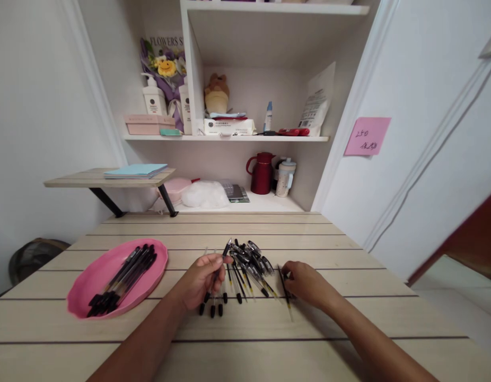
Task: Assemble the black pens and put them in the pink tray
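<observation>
Pale slatted bench: pink tray of pens, left; loose pen parts, centre. My left fingers pinch one black pen; right fingers curl at a refill, grip unclear. Behind: white shelving, red jug. Right wall: pink note.

Over my feed I saw a red jug and pale tumbler beyond the right hand, a plush toy beyond the left hand.
</observation>
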`<state>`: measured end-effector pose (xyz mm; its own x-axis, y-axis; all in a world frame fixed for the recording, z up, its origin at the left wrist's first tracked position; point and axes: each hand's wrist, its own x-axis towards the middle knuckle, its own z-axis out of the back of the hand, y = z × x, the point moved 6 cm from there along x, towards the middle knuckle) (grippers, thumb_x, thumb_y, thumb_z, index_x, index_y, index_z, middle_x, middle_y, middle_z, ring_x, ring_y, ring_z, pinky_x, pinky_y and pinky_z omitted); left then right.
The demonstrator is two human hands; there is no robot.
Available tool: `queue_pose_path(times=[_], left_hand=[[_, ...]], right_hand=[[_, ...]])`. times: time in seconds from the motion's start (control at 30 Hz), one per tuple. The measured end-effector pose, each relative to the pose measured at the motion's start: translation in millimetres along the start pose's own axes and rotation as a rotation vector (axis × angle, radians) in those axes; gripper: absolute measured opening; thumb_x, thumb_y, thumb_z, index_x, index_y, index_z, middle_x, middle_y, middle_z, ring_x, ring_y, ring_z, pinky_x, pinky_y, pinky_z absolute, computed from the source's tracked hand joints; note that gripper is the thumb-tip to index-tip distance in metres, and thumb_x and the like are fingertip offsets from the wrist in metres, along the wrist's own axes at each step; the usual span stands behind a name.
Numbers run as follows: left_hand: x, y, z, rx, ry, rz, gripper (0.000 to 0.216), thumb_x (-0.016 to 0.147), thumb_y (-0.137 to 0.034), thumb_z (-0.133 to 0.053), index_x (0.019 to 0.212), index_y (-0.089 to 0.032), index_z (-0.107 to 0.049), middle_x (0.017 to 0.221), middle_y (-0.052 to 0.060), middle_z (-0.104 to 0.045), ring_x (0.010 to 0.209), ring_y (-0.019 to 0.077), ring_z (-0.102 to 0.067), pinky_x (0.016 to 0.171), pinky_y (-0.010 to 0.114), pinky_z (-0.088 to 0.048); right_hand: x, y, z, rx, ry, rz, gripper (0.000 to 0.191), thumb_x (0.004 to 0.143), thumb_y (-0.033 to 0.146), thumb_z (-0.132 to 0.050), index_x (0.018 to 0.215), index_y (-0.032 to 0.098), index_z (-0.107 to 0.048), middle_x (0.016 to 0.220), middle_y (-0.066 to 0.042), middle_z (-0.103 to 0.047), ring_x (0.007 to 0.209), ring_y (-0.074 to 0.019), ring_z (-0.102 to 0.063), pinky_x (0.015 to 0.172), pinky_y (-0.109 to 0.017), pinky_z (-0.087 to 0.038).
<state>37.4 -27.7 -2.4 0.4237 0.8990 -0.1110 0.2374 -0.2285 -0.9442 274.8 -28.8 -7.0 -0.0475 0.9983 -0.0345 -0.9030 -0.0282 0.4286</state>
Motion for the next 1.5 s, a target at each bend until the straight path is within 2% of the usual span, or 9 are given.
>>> queue_pose_path(times=[0.1, 0.2, 0.27, 0.4, 0.5, 0.67, 0.93, 1.2, 1.5], left_hand=[[0, 1, -3, 0.036, 0.019, -0.013, 0.029, 0.075, -0.034, -0.054, 0.095, -0.013, -0.057, 0.056, -0.003, -0.051, 0.037, 0.0044, -0.042, 0.035, 0.016, -0.028], [1, 2, -6, 0.095, 0.026, -0.016, 0.028, 0.074, -0.033, -0.055, 0.093, -0.012, -0.057, 0.056, -0.003, -0.051, 0.036, 0.0038, -0.042, 0.035, 0.016, -0.028], [1, 2, -7, 0.132, 0.029, -0.017, 0.029, 0.073, -0.034, -0.056, 0.093, -0.012, -0.057, 0.055, -0.003, -0.051, 0.035, 0.0037, -0.042, 0.034, 0.016, -0.028], [2, 4, -7, 0.182, 0.023, -0.006, 0.031, 0.071, -0.036, -0.057, 0.092, -0.013, -0.057, 0.053, -0.004, -0.052, 0.033, 0.0038, -0.041, 0.033, 0.016, -0.025], [3, 6, -7, 0.201, 0.024, 0.001, 0.031, 0.071, -0.036, -0.057, 0.091, -0.013, -0.057, 0.053, -0.004, -0.052, 0.033, 0.0035, -0.041, 0.032, 0.015, -0.024], [3, 8, -5, 0.230, 0.011, 0.019, 0.031, 0.070, -0.036, -0.058, 0.090, -0.012, -0.059, 0.053, -0.003, -0.053, 0.033, 0.0038, -0.042, 0.032, 0.015, -0.023], [3, 7, -5, 0.259, 0.001, 0.022, 0.033, 0.069, -0.037, -0.058, 0.090, -0.011, -0.060, 0.053, -0.003, -0.053, 0.034, 0.0035, -0.040, 0.032, 0.015, -0.023], [3, 7, -4, 0.268, -0.009, 0.038, 0.030, 0.067, -0.032, -0.060, 0.089, -0.011, -0.062, 0.056, -0.001, -0.055, 0.036, 0.0042, -0.040, 0.033, 0.015, -0.023], [1, 6, -10, 0.228, 0.031, -0.022, 0.030, 0.067, -0.030, -0.061, 0.091, -0.011, -0.064, 0.063, 0.001, -0.056, 0.044, 0.0047, -0.043, 0.040, 0.017, -0.031]], right_hand=[[4, 6, 10, 0.194, -0.024, 0.015, 0.019, 0.060, 0.010, -0.046, 0.071, 0.017, -0.059, 0.060, -0.003, -0.060, 0.056, -0.0144, -0.055, 0.052, -0.024, -0.035], [9, 23, 22, 0.686, -0.031, 0.011, 0.016, 0.066, 0.017, -0.047, 0.081, 0.017, -0.053, 0.058, 0.001, -0.056, 0.052, -0.0125, -0.055, 0.049, -0.023, -0.038], [12, 42, 31, 0.987, -0.068, 0.081, 0.016, 0.068, 0.023, -0.050, 0.083, 0.017, -0.049, 0.060, 0.002, -0.056, 0.056, -0.0125, -0.057, 0.051, -0.023, -0.041], [20, 71, 35, 1.242, -0.173, 0.173, 0.024, 0.065, 0.028, -0.058, 0.085, 0.017, -0.048, 0.063, 0.001, -0.058, 0.060, -0.0130, -0.057, 0.052, -0.024, -0.043], [24, 80, 29, 1.281, -0.232, 0.226, 0.025, 0.066, 0.029, -0.058, 0.086, 0.017, -0.047, 0.069, -0.001, -0.058, 0.062, -0.0131, -0.057, 0.052, -0.024, -0.044], [24, 85, 19, 1.222, -0.223, 0.250, 0.024, 0.068, 0.029, -0.057, 0.088, 0.018, -0.047, 0.068, -0.001, -0.059, 0.060, -0.0127, -0.055, 0.052, -0.024, -0.043], [20, 84, 23, 1.240, -0.235, 0.250, 0.024, 0.068, 0.029, -0.057, 0.087, 0.018, -0.047, 0.064, 0.001, -0.057, 0.058, -0.0116, -0.054, 0.052, -0.023, -0.042], [17, 91, 10, 1.217, -0.134, 0.285, 0.025, 0.065, 0.028, -0.060, 0.086, 0.018, -0.051, 0.056, 0.005, -0.048, 0.054, -0.0104, -0.051, 0.049, -0.021, -0.041], [12, 91, 0, 1.249, -0.049, 0.270, 0.028, 0.064, 0.032, -0.062, 0.087, 0.017, -0.055, 0.059, 0.002, -0.055, 0.055, -0.0103, -0.052, 0.050, -0.022, -0.040]])
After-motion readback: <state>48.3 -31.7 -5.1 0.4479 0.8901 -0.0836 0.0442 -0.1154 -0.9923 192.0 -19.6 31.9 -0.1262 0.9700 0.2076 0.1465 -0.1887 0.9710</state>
